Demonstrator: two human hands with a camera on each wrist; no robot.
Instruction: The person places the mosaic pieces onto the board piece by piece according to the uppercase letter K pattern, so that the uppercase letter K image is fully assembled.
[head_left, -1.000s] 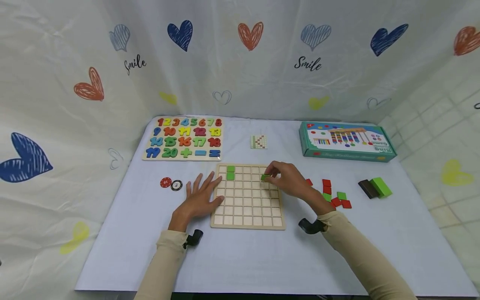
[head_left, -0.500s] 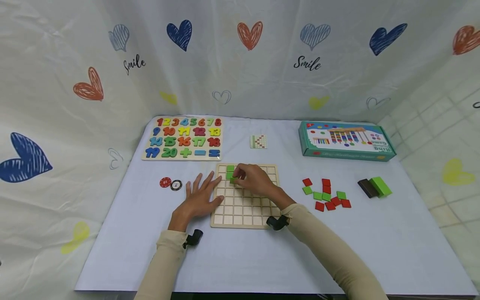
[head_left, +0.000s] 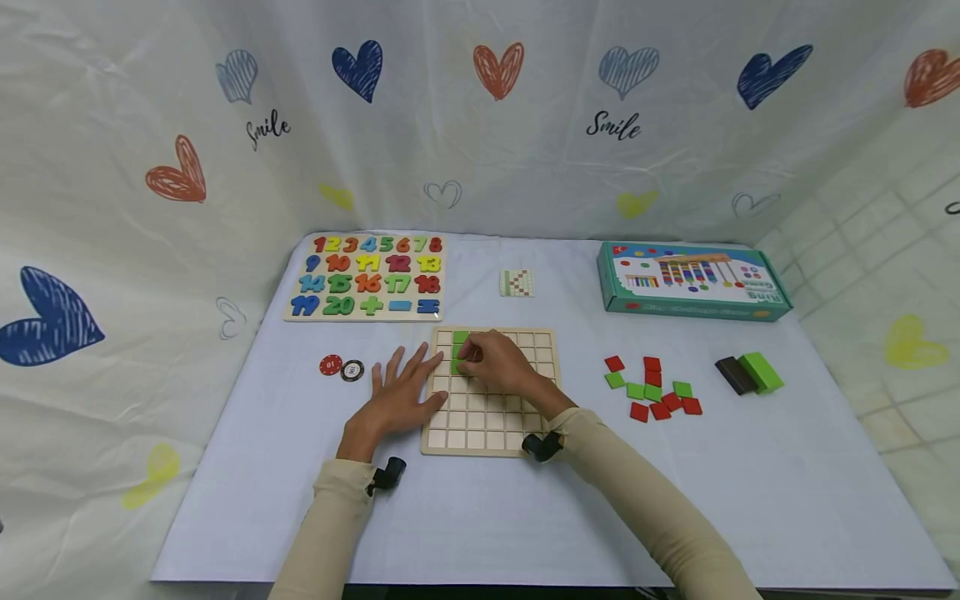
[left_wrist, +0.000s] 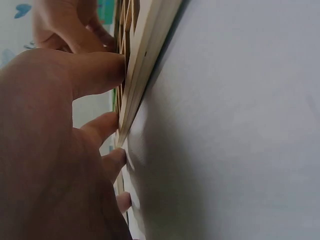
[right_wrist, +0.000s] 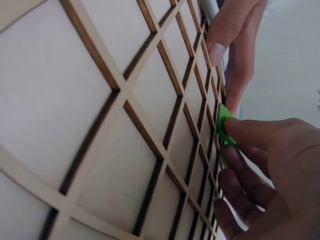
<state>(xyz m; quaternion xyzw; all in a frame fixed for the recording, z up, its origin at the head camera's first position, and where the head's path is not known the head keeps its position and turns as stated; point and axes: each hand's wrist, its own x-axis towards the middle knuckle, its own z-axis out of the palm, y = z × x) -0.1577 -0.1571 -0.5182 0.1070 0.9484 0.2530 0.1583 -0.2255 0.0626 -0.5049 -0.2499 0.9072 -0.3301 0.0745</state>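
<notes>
A wooden grid board (head_left: 496, 422) lies on the white table. My left hand (head_left: 401, 398) rests along its left edge with fingers spread, thumb and index tips on the frame. Over the second column my right hand (head_left: 497, 363) holds a green square tile (right_wrist: 225, 122) by thumb and fingers, tilted at a third-row cell. Just above it in that column sit two more green tiles (head_left: 461, 337), the lower one partly hidden by the fingers. In the left wrist view, the left thumb (left_wrist: 102, 74) touches the board's rim.
Several loose red and green tiles (head_left: 653, 392) lie right of the board, with a black block (head_left: 737, 376) and a green block (head_left: 761, 373) beyond. Behind are a number puzzle (head_left: 365, 277), a pattern card (head_left: 517, 283) and a teal box (head_left: 693, 282). Two round chips (head_left: 352, 370) lie left.
My right hand has carried the green tile leftward from the board's right side to the second column, then lowered it to the third row. The left hand has stayed put.
</notes>
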